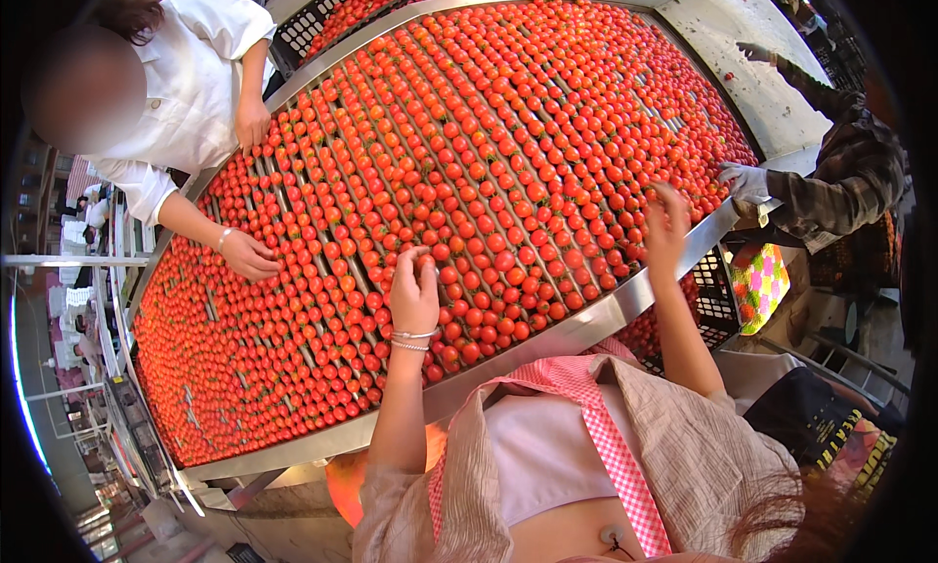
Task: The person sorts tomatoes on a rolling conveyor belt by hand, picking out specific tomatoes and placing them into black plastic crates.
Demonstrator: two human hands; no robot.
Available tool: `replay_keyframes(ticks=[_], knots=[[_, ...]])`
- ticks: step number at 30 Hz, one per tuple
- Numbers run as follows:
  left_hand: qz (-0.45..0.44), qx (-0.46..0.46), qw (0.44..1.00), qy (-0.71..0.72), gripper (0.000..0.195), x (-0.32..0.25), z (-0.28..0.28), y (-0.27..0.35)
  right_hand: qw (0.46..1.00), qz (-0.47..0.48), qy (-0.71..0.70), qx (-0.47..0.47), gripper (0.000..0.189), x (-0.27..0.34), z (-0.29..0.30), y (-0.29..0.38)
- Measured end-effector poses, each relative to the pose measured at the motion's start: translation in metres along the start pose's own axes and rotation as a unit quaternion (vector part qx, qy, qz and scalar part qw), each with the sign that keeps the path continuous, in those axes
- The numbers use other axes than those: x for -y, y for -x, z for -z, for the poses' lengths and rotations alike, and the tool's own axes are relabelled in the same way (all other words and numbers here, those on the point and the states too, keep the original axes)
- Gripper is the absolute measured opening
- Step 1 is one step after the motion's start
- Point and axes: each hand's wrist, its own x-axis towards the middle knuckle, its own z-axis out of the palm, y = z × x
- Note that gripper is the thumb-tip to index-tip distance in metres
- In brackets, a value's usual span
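Note:
Rows of red cherry tomatoes (469,167) lie between the metal rollers (338,268) of a roller conveyor. My left hand (415,292), with two bracelets at the wrist, is over the near middle of the rows. Its fingers are bent, thumb and forefinger a little apart, and no tomato shows between them; the palm side is partly hidden. Farther right, my right hand (667,230) hovers near the conveyor's steel rim (626,303), slightly blurred, fingers spread and apparently holding nothing.
Across the conveyor, a co-worker in a white jacket (198,65) has both hands at the tomatoes. Another person's gloved hand (746,182) is by the right rim. Black crates (714,299) stand below the right rim and beyond the far side (297,39). A pale chute (740,57) adjoins the right end.

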Motion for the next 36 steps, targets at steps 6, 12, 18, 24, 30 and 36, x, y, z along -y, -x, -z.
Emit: replay_keyframes(ticks=[6, 12, 18, 24, 30, 36], knots=[[0.112, 0.118, 0.960, 0.228, 0.016, -0.023, 0.006, 0.038, 0.940, 0.120, 0.022, 0.317, 0.035, 0.077, -0.137, -0.016], [-0.106, 0.149, 0.980, -0.076, 0.012, -0.024, -0.012, 0.087, 0.829, 0.221, 0.297, 0.419, 0.036, 0.081, -0.193, -0.011], [-0.166, 0.036, 0.967, -0.189, 0.012, -0.019, -0.036, 0.053, 0.851, 0.266, 0.189, 0.412, 0.036, 0.056, -0.181, -0.014], [0.189, 0.029, 0.878, 0.439, 0.025, -0.013, -0.041, 0.013, 0.877, 0.061, -0.086, 0.469, 0.035, 0.097, -0.151, -0.019], [0.342, 0.100, 0.499, 0.790, 0.031, -0.020, -0.019, 0.013, 0.835, 0.145, -0.147, 0.510, 0.020, 0.136, -0.181, -0.022], [0.324, 0.011, 0.596, 0.734, 0.018, 0.004, -0.009, 0.017, 0.849, 0.209, 0.109, 0.473, 0.020, 0.110, -0.278, -0.020]])
